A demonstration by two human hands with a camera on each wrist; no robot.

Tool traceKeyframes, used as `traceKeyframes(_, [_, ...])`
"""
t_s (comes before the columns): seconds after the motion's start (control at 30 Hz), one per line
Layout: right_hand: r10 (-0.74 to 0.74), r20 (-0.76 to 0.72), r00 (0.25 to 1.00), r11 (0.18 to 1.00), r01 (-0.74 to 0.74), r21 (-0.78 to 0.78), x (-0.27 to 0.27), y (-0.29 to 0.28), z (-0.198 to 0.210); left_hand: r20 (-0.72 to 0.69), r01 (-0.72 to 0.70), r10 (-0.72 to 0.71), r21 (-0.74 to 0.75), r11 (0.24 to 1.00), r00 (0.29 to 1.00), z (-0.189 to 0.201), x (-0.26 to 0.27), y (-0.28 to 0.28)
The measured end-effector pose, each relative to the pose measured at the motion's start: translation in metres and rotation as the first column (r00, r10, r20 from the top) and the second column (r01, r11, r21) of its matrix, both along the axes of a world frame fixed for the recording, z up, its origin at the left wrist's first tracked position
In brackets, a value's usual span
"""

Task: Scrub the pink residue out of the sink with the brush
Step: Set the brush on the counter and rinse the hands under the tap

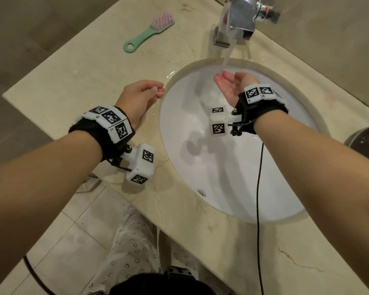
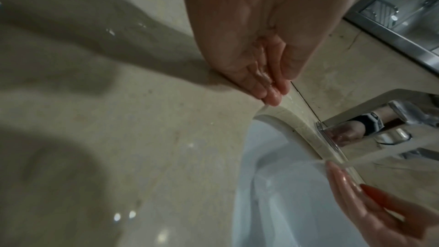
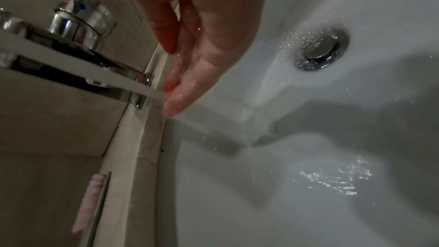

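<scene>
Hands, two, both bare and wet. My right hand (image 1: 229, 85) sits cupped under the running tap (image 1: 237, 20), fingers (image 3: 180, 99) straight and close together, holding nothing, water striking the tips. My left hand (image 1: 140, 99) rests on the counter (image 1: 73, 81), fingers (image 2: 273, 99) loosely curled, tips touching the sink (image 1: 200, 167) rim, holding nothing.

Brush (image 1: 148, 31), one: green handle, pink bristles up, lying on the counter well beyond my left fingertips, apart from both hands.

Residue: I can make out no clear pink in the white bowl from any view, so scrubbing looks finished or nearly so.

Risks, as I judge them:
- Splash off my right fingers onto the already wet counter.
- Wet fingers slipping on the brush handle if I reach for it.
- Cable (image 1: 259, 188) hanging from my right wrist over the bowl, close to the water.
</scene>
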State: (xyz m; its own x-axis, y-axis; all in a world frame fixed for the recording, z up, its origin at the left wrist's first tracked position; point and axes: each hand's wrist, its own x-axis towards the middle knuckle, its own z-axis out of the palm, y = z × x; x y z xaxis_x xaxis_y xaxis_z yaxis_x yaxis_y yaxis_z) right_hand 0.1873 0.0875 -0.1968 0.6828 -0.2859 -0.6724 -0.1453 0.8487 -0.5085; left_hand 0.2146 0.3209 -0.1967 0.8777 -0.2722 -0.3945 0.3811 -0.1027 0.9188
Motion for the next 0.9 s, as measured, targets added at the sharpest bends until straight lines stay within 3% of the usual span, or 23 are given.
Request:
traceKeyframes(0.17, [-0.075, 0.101, 0.992, 0.982, 0.055, 0.180, 0.008, 0.006, 0.008, 0.007, 0.002, -0.002, 0.004, 1.000, 1.000, -0.002, 0.001, 0.001])
traceKeyframes(0.23, [-0.035, 0.098, 0.995, 0.989, 0.021, 0.144, 0.008, 0.010, 0.013, 0.011, 0.002, -0.002, 0.009, 1.000, 1.000, -0.002, 0.001, 0.001])
traceKeyframes(0.33, [0.133, 0.052, 0.990, 0.990, -0.135, 0.036, -0.001, 0.020, 0.023, 0.013, 0.003, -0.003, 0.014, 1.000, 1.000, -0.002, 0.002, 0.001])
traceKeyframes(0.4, [0.368, -0.104, 0.924, 0.922, -0.377, -0.090, -0.018, 0.033, 0.024, 0.015, 0.004, -0.005, 0.017, 1.000, 1.000, -0.002, 0.002, 0.001])
traceKeyframes(0.47, [0.645, -0.292, 0.706, 0.711, -0.695, -0.109, -0.045, 0.048, 0.014, 0.016, 0.007, -0.007, 0.017, 1.000, 1.000, -0.002, 0.002, 0.001])
traceKeyframes(0.53, [0.835, -0.453, 0.312, 0.334, -0.942, -0.032, -0.077, 0.060, -0.003, 0.018, 0.007, -0.007, 0.015, 1.000, 1.000, -0.002, 0.002, 0.000])
traceKeyframes(0.57, [0.854, -0.509, 0.107, 0.135, -0.991, 0.018, -0.092, 0.064, -0.010, 0.018, 0.008, -0.009, 0.014, 1.000, 1.000, -0.001, 0.002, 0.000])
traceKeyframes(0.6, [0.832, -0.554, -0.036, -0.002, -0.998, 0.062, -0.104, 0.067, -0.017, 0.018, 0.009, -0.010, 0.013, 1.000, 1.000, -0.001, 0.001, 0.000])
traceKeyframes(0.63, [0.796, -0.597, -0.097, -0.061, -0.995, 0.080, -0.112, 0.067, -0.024, 0.017, 0.010, -0.010, 0.013, 1.000, 1.000, -0.001, 0.001, 0.000])
traceKeyframes(0.67, [0.764, -0.640, -0.083, -0.056, -0.996, 0.063, -0.115, 0.065, -0.030, 0.016, 0.010, -0.010, 0.012, 1.000, 1.000, -0.001, 0.001, -0.001])
traceKeyframes(0.7, [0.737, -0.676, -0.019, -0.003, -1.000, 0.024, -0.115, 0.061, -0.034, 0.014, 0.010, -0.010, 0.012, 1.000, 1.000, -0.001, 0.001, 0.000])
traceKeyframes(0.8, [0.655, -0.703, 0.277, 0.288, -0.952, -0.106, -0.098, 0.045, -0.039, 0.015, 0.012, -0.012, 0.018, 1.000, 1.000, -0.002, 0.002, 0.000])
traceKeyframes(0.9, [0.532, -0.622, 0.575, 0.580, -0.782, -0.227, -0.077, 0.028, -0.034, 0.022, 0.022, -0.022, 0.036, 0.999, 0.999, -0.002, 0.002, 0.001])
